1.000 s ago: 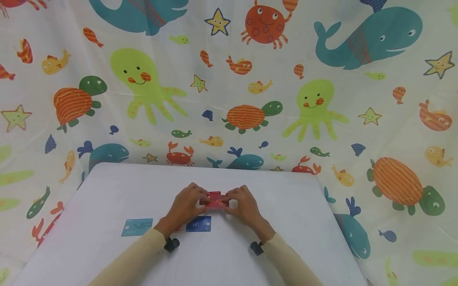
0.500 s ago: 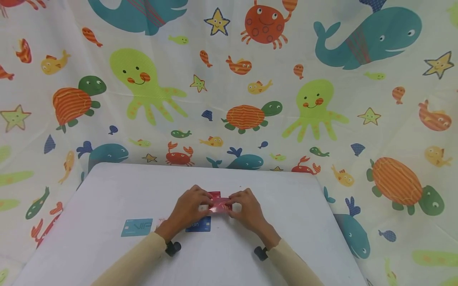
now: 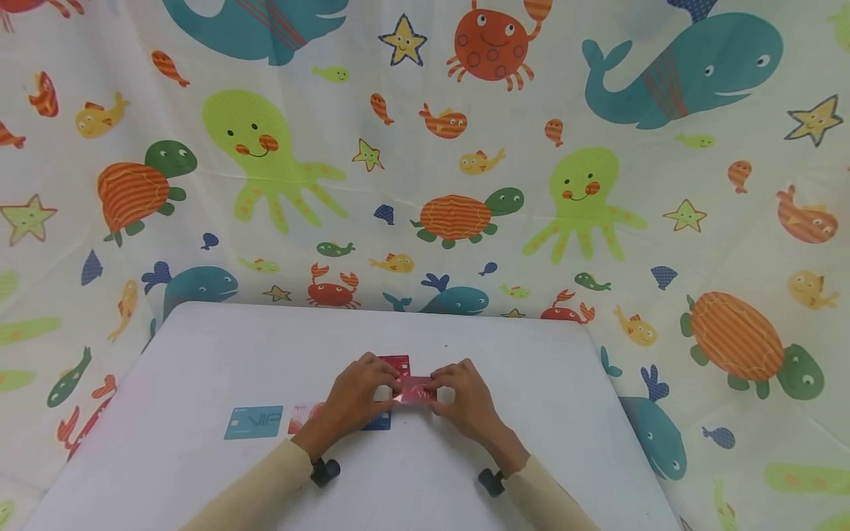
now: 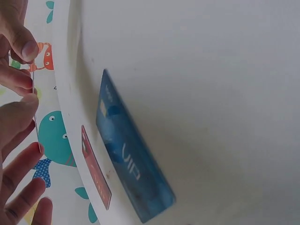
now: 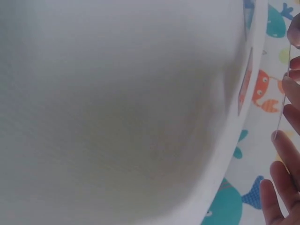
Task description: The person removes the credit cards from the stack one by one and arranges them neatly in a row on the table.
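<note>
White tbl (image 3: 412, 479): teal card (image 3: 254, 422), blue card (image 3: 381, 422) partly behind L hand (image 3: 353, 393), both hands (image 3: 468, 403) clamped on pinkish card (image 3: 415, 391)

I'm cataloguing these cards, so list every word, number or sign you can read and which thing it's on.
"VIP": teal card, head view.
"VIP": blue card, left wrist view; its smaller print is unreadable.
Held pink card: lettering too blurred to read surely.
Red card and white-and-red card: marks too small or blurred to read.
</note>
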Motion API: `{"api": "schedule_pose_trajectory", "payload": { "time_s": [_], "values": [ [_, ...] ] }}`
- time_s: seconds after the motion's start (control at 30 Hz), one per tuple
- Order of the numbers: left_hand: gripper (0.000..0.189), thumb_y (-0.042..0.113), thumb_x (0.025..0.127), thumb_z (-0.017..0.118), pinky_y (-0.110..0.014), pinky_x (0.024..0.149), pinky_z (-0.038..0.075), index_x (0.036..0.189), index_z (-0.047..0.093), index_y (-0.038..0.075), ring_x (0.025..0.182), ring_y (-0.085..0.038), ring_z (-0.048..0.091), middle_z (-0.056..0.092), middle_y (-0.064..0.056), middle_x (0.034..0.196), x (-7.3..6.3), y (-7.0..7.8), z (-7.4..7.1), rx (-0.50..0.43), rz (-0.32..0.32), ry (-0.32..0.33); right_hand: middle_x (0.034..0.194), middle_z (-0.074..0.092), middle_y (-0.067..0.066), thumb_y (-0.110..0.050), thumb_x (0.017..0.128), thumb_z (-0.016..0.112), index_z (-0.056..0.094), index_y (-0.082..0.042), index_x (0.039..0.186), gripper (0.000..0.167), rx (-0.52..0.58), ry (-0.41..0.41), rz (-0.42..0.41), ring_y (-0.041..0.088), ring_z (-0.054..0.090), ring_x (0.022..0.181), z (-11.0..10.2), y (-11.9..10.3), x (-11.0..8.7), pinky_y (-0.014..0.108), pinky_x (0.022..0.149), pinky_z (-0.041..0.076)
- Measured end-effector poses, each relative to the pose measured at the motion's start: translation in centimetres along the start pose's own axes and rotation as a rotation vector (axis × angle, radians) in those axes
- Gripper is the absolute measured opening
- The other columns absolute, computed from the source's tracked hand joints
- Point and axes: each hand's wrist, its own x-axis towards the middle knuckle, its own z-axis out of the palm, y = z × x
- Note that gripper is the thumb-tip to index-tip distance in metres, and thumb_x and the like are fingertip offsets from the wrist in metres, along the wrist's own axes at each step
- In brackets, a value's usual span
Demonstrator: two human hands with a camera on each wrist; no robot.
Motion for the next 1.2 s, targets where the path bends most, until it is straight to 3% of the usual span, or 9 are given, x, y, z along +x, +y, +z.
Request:
{"api": "schedule_pose_trajectory", "payload": {
  "time_s": [0.23,0.43,1.2],
  "values": [
    [0.031,0.033,0.079,0.095,-0.042,0.096,0.062,0.106,0.085,0.022,0.116,-0.017,0.064,0.079,0.005,0.117,-0.6,0.2,0.6,0.001,0.007,-0.027,0.122,0.076,-0.007,-0.034,0.084,0.091,0.084,-0.025,0.113,0.031,0.004,-0.024,0.004,0.009,0.055,0.107,0.1,0.4,-0.9,0.027,0.088,0.059],
    [0.032,0.031,0.077,0.097,-0.04,0.092,0.063,0.105,0.085,0.022,0.111,-0.016,0.065,0.079,0.005,0.115,-0.9,0.4,1.1,-0.01,0.03,-0.019,0.122,0.076,-0.008,-0.034,0.084,0.091,0.084,-0.025,0.112,0.03,-0.002,-0.021,0.016,0.008,0.056,0.108,0.4,0.8,-1.4,0.028,0.089,0.059],
    [0.037,0.036,0.073,0.099,-0.036,0.091,0.064,0.105,0.086,0.024,0.103,-0.012,0.064,0.079,0.008,0.108,-1.8,0.4,2.9,0.0,0.006,-0.027,0.118,0.077,-0.007,-0.033,0.083,0.093,0.085,-0.026,0.108,0.027,-0.018,-0.055,0.043,0.008,0.057,0.104,1.4,1.3,-2.5,0.025,0.087,0.059]
  ]
}}
